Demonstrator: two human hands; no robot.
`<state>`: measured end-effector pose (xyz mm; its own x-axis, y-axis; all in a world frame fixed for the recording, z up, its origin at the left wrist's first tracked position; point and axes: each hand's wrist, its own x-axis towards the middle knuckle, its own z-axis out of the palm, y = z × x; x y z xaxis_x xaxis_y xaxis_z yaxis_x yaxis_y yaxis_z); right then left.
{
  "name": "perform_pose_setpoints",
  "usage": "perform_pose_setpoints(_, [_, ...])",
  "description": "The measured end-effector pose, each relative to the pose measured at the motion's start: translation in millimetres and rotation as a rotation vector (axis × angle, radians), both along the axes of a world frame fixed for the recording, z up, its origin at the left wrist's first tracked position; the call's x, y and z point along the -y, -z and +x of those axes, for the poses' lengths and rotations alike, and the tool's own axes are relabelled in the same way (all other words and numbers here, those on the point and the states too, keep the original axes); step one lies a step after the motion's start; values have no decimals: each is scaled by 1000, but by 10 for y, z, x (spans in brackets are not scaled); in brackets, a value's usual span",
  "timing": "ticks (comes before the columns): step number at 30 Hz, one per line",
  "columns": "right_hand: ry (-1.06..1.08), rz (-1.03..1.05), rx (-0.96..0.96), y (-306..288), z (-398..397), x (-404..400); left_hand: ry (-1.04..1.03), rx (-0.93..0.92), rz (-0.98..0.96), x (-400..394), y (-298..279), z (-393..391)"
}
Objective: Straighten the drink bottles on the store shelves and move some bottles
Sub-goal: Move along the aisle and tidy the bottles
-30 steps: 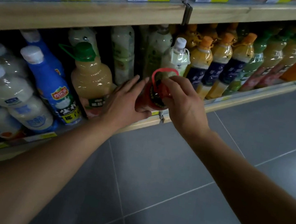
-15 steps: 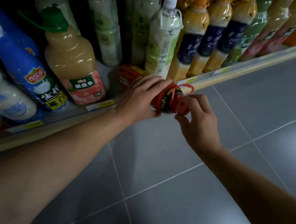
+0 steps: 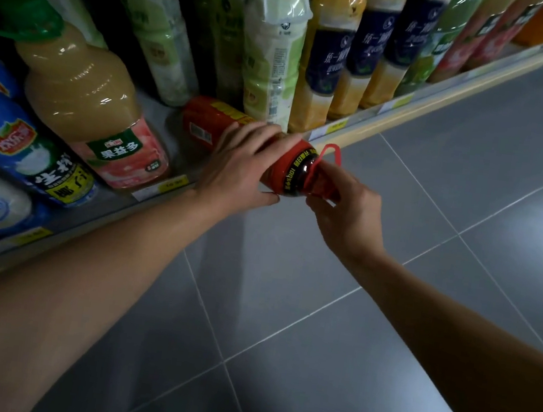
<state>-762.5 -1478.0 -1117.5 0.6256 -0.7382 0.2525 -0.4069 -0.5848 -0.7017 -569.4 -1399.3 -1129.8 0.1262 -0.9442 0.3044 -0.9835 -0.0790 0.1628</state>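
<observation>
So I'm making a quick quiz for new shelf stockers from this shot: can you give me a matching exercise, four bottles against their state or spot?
Column A
1. red bottle
2. green-capped juice bottle
3. pale green bottle
4. blue bottle

Column B
a. far left, white and blue label
b. upright just behind the left hand
c. lying on its side, both hands on it, right hand at the cap end
d. yellowish juice, pink label

Pairs: 1-c, 2-d, 3-b, 4-a

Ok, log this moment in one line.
left hand: grips red bottle | right hand: at cap | bottle: lying, base on shelf
</observation>
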Motion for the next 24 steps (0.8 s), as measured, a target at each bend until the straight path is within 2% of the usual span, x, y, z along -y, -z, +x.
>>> perform_pose_setpoints(3, [28,53,24,44,-61,-7,46,-3,84,61,40,63])
perform_pose_setpoints(8, [55,145,49,111,-81,-4,40,66,-3,175,129,95])
perform_pose_setpoints(12, [16,127,53,94,-142,51,53,93,-43,209,45,71])
perform_pose_setpoints(15, [29,96,38,47,-192,114,76,70,-3,241,-79,16])
perform_pose_setpoints(20, [83,92,112,-133,-240,30,61,-60,122,293,-368,-118])
perform_pose_setpoints(24, [233,216,272,-650,-327,12,-14,-289,141,324,-812,-402])
